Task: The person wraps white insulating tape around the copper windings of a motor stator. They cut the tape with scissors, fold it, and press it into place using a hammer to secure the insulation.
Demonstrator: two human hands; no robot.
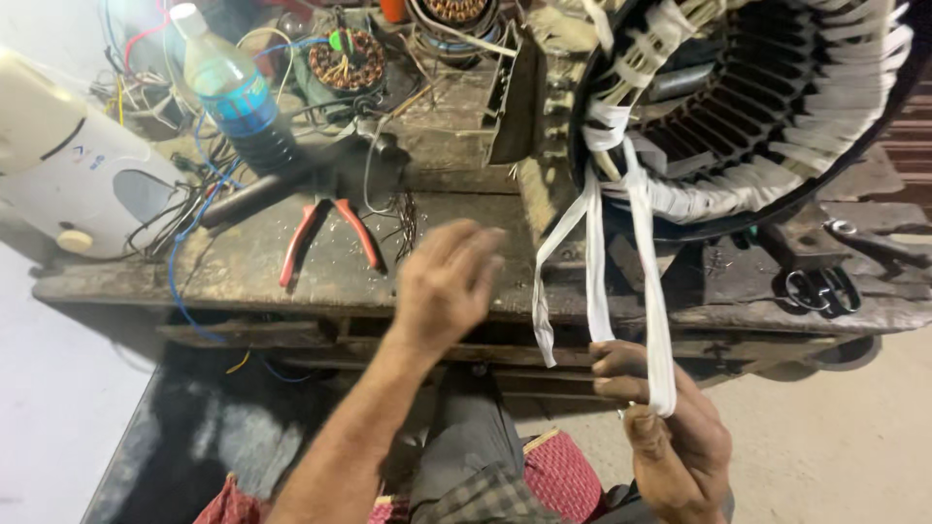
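Down at the lower right of the frame, the right hand is curled closed around one flat white cloth tape, whose strands hang from the big round motor stator with white-bound windings at the upper right. Two strands run into the fist; a third end dangles loose beside it. At centre, the left hand hovers open, fingers spread, holding nothing, above the worn wooden workbench. One pair of red-handled pliers lies left of it, one clear plastic bottle with a blue label stands at upper left, and one pair of dark scissors rests at far right.
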